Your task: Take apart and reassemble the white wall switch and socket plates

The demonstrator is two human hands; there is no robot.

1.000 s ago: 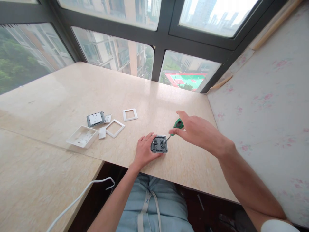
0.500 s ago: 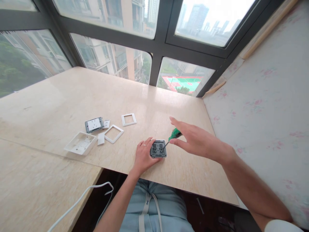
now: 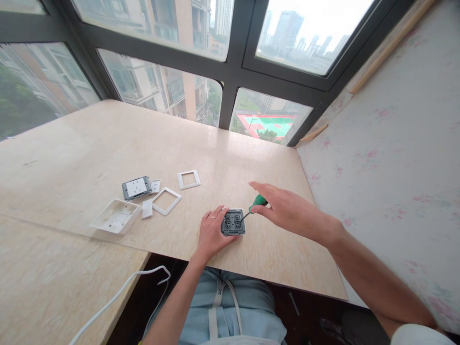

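My left hand (image 3: 212, 231) grips a grey wall switch (image 3: 233, 223) by its left side, thumb along the near edge and fingers at the far left corner. The switch lies face up on the table, its two inner mechanisms showing. In my right hand (image 3: 283, 205) is a screwdriver with a green handle (image 3: 258, 203), held between thumb and palm with the fingers stretched forward. Its thin shaft slants down to the left, and the tip meets the right side of the switch. The screw under the tip is too small to make out.
Left on the table (image 3: 108, 139) lie a socket module (image 3: 137, 187), a white back box (image 3: 115, 216), two white frames (image 3: 189, 179) and small white cover pieces (image 3: 147, 209). A white cable (image 3: 118, 293) hangs at the near left edge. Windows stand behind; a papered wall (image 3: 377, 158) rises right.
The view has shifted slightly, so everything sits a little further left. My right hand has turned slightly round the screwdriver handle; the left keeps its hold on the switch.
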